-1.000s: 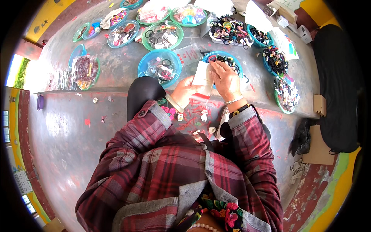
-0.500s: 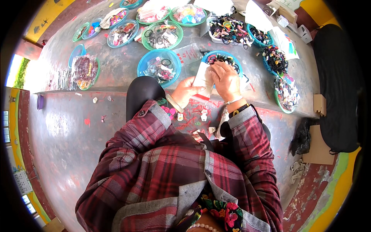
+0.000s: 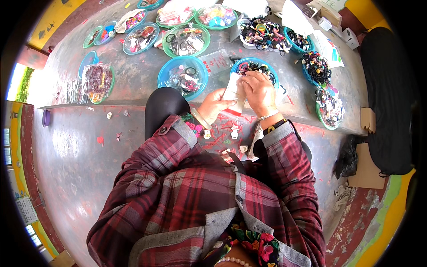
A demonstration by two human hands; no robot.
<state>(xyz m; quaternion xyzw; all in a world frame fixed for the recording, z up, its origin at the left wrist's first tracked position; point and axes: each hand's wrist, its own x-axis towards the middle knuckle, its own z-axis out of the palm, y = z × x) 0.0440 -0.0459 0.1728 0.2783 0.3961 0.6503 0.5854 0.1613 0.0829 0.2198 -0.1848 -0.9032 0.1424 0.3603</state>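
Note:
A small clear plastic bag with white inside and a red strip near its lower end (image 3: pixel 234 92) is held between my hands above my lap. My left hand (image 3: pixel 211 107) pinches it from the left, thumb on its front. At its upper right is my right hand (image 3: pixel 260 93), fingers bent and pressed together at the bag's edge; what its fingertips grip is hidden. Just beyond stands a blue basin (image 3: pixel 276 72) of dark hair ties, partly covered by the bag and right hand. Left of it, another blue basin (image 3: pixel 163 75) holds bagged hair ties.
Several basins of bagged goods and hair ties line the raised grey ledge (image 3: pixel 138 71), including a white tub (image 3: pixel 244 42). Red scraps (image 3: pixel 218 133) litter the floor between my knees. A long black bag (image 3: pixel 386 102) and cardboard (image 3: pixel 367 167) are at the right.
The bag has shifted slightly in my hands: its red strip sits a little higher, with clear plastic showing below it. Both hands stay almost in place.

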